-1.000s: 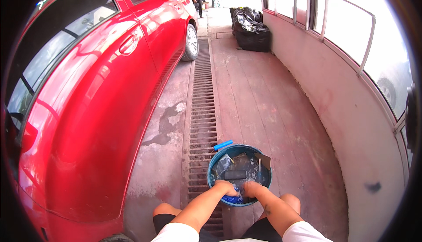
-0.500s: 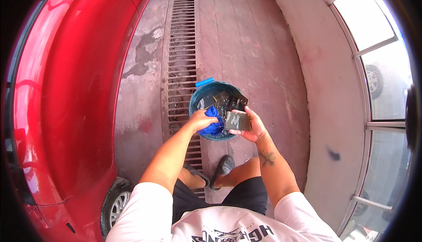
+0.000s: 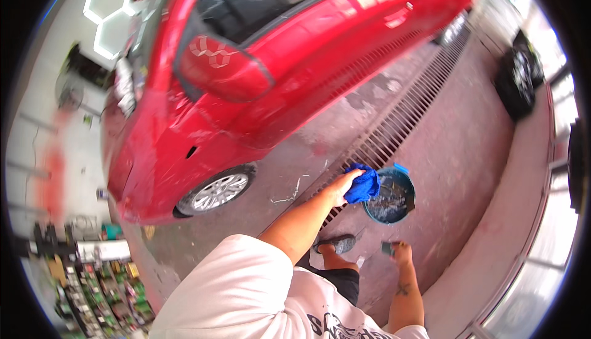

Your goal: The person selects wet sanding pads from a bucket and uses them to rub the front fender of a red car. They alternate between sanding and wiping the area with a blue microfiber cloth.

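My left hand (image 3: 343, 189) grips a crumpled blue cloth (image 3: 364, 184), held in the air beside the left rim of a teal bucket (image 3: 388, 221). Water and dark flat pieces lie in the bucket, and a blue piece sits on its far rim. Lower right, my right hand (image 3: 402, 253) is closed on a small dark grey-green rectangle of sandpaper (image 3: 388, 248), apart from the bucket. Whether a block lies inside the sandpaper I cannot tell. A red car (image 3: 246, 117) stands beyond my left arm, its panel dull in patches near the front wheel (image 3: 220, 192).
A slotted drain grate (image 3: 409, 120) runs along the floor between car and bucket. The car's side mirror (image 3: 228, 71) juts out. A black bag (image 3: 516, 83) stands by the right wall. Many small items (image 3: 101, 283) crowd the lower left.
My view has swung left toward the car's front. The blue cloth has come up out of the bucket in my left hand. My right hand has drawn away from the bucket with the sandpaper.
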{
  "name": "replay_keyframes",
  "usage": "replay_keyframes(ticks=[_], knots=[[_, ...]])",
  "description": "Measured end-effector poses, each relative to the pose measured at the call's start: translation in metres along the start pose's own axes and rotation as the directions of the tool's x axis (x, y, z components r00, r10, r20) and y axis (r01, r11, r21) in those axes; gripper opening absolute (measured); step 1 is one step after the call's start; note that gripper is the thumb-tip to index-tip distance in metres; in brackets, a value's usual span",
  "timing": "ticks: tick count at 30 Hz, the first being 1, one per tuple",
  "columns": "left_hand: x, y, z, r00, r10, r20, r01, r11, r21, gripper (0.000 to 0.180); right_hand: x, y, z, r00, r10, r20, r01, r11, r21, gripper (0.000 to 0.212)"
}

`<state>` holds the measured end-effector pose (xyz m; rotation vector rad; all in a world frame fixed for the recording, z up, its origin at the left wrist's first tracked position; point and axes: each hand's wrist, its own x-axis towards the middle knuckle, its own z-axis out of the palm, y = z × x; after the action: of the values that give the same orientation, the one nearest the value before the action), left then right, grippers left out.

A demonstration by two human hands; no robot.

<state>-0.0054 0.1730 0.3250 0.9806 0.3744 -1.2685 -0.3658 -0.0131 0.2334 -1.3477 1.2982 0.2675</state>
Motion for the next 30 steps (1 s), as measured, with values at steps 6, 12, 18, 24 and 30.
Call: replay_keyframes(ticks=[6, 12, 18, 24, 30], knots=[[-0.131, 0.048, -0.033, 0.980, 0.181, 0.083, -0.160, 0.964, -0.213, 0.055, -0.052, 0.106, -0.052, 0.946, 0.214, -0.243, -0.305, 0.844, -0.442, 0.044], [-0.226, 0.077, -0.097, 0.944, 0.291, 0.155, -0.219, 0.904, -0.366, 0.083, -0.109, 0.098, -0.065, 0.783, -0.468, -0.410, 0.057, 0.710, -0.702, 0.040], [-0.297, 0.096, -0.165, 0.880, 0.429, 0.206, -0.311, 0.845, -0.434, 0.078, -0.166, 0.143, -0.045, 0.756, -0.365, -0.544, 0.179, 0.914, -0.364, 0.026], [-0.424, 0.142, -0.276, 0.789, 0.601, 0.128, -0.550, 0.783, -0.290, 0.058, -0.287, 0.194, 0.107, 0.823, 0.170, -0.542, -0.298, 0.942, -0.157, 0.033], [-0.508, 0.181, -0.348, 0.745, 0.664, -0.067, -0.661, 0.720, -0.209, 0.042, -0.339, 0.182, 0.200, 0.932, 0.196, -0.305, -0.275, 0.930, -0.243, 0.035]])
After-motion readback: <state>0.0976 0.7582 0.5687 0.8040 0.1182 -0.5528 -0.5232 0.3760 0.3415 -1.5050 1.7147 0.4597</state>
